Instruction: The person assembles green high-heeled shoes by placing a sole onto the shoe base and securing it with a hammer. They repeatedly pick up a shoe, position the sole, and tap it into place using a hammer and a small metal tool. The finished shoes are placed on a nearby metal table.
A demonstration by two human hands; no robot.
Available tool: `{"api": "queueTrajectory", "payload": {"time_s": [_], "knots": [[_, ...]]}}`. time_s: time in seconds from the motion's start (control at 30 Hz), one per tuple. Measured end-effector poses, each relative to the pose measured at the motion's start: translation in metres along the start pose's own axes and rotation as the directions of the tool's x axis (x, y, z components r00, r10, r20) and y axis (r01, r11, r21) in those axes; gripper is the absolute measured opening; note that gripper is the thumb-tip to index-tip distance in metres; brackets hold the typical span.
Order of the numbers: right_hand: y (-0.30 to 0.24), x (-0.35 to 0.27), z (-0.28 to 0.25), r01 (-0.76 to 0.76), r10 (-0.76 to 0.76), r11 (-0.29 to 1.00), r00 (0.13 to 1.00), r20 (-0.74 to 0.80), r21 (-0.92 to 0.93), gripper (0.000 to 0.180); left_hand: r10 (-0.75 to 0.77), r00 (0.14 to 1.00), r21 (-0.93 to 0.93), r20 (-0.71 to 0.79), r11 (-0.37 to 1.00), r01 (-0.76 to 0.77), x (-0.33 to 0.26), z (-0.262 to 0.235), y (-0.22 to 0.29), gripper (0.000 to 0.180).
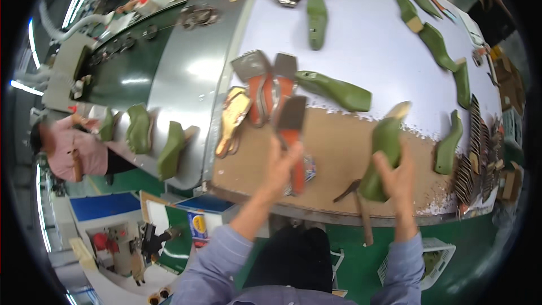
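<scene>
Gripping an orange-and-grey insole (292, 135) by its lower end, the left hand (280, 166) held it upright over the brown worktable (333, 152), grey end pointing away. The right hand (398, 178) clasped a green shoe last (383, 155), its long axis tilted, tan toe up-right.

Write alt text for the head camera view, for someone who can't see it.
Seen from above, a person's left hand holds an orange and grey shoe insole while the right hand grips a green shoe last over a worktable. More green lasts and insoles lie on the table, and other workers sit along a conveyor to the left.
</scene>
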State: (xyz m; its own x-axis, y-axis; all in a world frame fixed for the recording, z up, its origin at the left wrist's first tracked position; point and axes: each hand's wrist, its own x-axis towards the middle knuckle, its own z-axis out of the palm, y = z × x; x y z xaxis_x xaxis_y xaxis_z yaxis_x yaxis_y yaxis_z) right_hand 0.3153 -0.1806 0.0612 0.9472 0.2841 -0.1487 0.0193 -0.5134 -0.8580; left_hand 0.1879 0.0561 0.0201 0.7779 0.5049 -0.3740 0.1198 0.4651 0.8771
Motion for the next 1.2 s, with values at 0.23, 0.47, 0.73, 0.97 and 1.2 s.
{"api": "queueTrajectory", "payload": {"time_s": [0.23, 0.47, 0.73, 0.97, 1.2], "knots": [[-0.030, -0.143, 0.091, -0.402, 0.022, 0.668, 0.852, 0.523, 0.626, 0.073, -0.210, 0.925, -0.537, 0.316, 0.764, 0.357, -0.087, -0.015, 0.013, 0.063], [-0.006, -0.184, 0.081, 0.224, -0.237, 0.971, 0.918, 0.317, 0.078, 0.073, 0.266, 0.906, -0.441, 0.328, 0.892, -0.102, -0.117, -0.042, 0.032, 0.077], [0.056, -0.232, 0.138, 0.571, -0.534, 0.812, 0.809, 0.248, -0.115, 0.073, -0.010, 0.993, -0.391, -0.120, 0.919, -0.038, -0.162, -0.127, -0.040, 0.046], [0.095, -0.272, 0.172, 0.536, -0.476, 0.768, 0.844, 0.249, -0.349, 0.067, -0.185, 0.973, -0.308, -0.141, 0.942, 0.134, -0.201, -0.171, -0.064, 0.039], [0.058, -0.262, 0.149, 0.541, -0.528, 0.748, 0.836, 0.150, -0.384, 0.062, 0.032, 0.999, -0.437, 0.004, 0.899, -0.027, -0.205, -0.163, -0.055, 0.028]]}}
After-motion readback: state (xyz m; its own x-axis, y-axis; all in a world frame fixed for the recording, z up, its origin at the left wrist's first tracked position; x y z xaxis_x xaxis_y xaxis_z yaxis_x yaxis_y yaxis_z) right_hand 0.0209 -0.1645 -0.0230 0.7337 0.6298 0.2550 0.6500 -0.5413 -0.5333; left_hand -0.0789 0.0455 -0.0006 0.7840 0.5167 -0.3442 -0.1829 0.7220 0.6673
